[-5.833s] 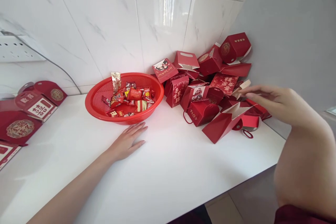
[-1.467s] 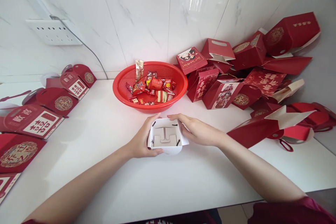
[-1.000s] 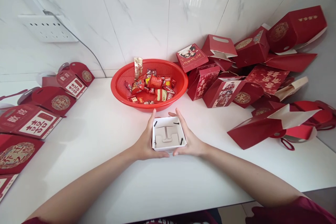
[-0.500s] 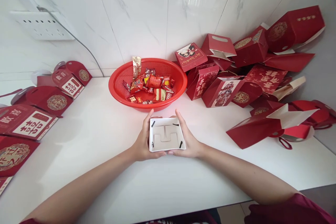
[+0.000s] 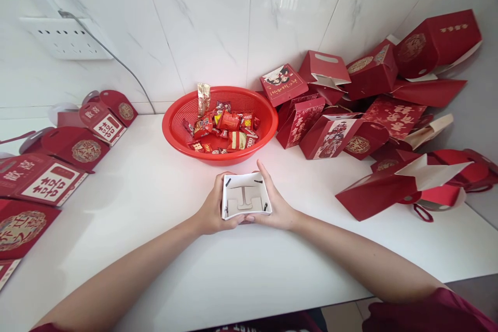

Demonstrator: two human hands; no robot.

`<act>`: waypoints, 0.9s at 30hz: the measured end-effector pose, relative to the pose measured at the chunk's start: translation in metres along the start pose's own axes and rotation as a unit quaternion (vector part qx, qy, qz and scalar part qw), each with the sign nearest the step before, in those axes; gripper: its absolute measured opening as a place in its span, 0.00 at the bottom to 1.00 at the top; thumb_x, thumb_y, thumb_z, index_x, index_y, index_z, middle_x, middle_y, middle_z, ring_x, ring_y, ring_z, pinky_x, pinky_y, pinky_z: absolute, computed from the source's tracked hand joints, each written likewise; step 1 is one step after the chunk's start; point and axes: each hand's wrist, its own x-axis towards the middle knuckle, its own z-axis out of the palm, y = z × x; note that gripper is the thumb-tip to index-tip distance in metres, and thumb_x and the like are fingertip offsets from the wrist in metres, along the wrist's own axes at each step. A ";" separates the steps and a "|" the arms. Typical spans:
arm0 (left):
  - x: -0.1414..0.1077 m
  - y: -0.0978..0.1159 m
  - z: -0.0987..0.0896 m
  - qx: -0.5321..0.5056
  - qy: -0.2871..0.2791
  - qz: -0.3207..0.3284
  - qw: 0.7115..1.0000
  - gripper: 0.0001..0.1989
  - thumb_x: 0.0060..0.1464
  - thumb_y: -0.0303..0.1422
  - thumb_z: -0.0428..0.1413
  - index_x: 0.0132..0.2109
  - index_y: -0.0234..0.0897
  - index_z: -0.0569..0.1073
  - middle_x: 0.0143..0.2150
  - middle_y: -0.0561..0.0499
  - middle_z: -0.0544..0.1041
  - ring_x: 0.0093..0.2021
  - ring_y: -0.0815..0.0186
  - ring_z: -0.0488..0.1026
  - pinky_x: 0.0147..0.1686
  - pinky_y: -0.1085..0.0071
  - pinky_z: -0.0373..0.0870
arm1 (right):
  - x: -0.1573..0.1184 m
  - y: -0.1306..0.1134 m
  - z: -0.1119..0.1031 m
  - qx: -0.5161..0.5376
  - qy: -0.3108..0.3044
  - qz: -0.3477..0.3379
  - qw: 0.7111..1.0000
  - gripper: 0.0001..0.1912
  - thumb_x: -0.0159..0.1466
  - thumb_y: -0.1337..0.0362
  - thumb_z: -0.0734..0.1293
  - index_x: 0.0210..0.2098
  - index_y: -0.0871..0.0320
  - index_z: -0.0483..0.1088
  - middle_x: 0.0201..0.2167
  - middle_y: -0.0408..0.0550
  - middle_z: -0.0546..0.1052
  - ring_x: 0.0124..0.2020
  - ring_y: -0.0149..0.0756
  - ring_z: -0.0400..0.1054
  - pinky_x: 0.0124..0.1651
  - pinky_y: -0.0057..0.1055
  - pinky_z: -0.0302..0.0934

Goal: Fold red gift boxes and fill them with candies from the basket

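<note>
A small open-topped box (image 5: 245,204) with a white inside is held between both hands in the middle of the head view. Folded flaps show at its bottom, and a short dark piece is at each inner corner. My left hand (image 5: 213,208) wraps the box's left side, its thumb along the near edge. On the right side my right hand (image 5: 279,206) grips it, one finger stretched up past the far corner. Just beyond the box stands a red plastic basket (image 5: 175,140) holding wrapped sweets (image 5: 229,121) and a gold packet (image 5: 203,98).
Folded red boxes (image 5: 86,150) line the left side of the white table (image 5: 163,280). A pile of red gift boxes (image 5: 373,187) fills the right side against the wall. A power strip (image 5: 66,38) with a grey cable hangs on the tiled wall.
The box has tipped slightly and its near wall now bows inward. My left fingers have closed in at its far left corner, and both hands have shifted a little.
</note>
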 end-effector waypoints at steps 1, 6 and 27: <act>0.000 0.000 0.000 -0.001 0.002 0.003 1.000 0.39 0.46 0.37 0.65 0.59 0.41 0.52 0.55 0.41 0.65 0.54 0.51 0.68 0.49 0.55 0.71 | 0.000 0.000 0.000 -0.002 -0.001 0.001 1.000 0.70 0.55 0.45 0.75 0.71 0.49 0.16 0.65 0.60 0.53 0.66 0.52 0.53 0.66 0.53 0.51; 0.002 0.002 0.000 -0.047 -0.009 -0.003 0.999 0.44 0.45 0.39 0.67 0.63 0.42 0.50 0.61 0.38 0.62 0.60 0.48 0.65 0.54 0.53 0.69 | -0.001 0.001 -0.002 0.002 -0.009 -0.004 1.000 0.70 0.55 0.47 0.75 0.71 0.48 0.16 0.67 0.60 0.51 0.67 0.52 0.52 0.66 0.52 0.51; -0.002 -0.001 -0.009 -0.045 0.018 -0.011 0.999 0.42 0.41 0.38 0.69 0.59 0.40 0.55 0.56 0.40 0.68 0.57 0.49 0.69 0.56 0.51 0.68 | 0.053 -0.095 -0.059 -0.213 0.206 -0.183 0.938 0.15 0.71 0.56 0.61 0.56 0.46 0.68 0.61 0.49 0.66 0.64 0.48 0.59 0.68 0.51 0.51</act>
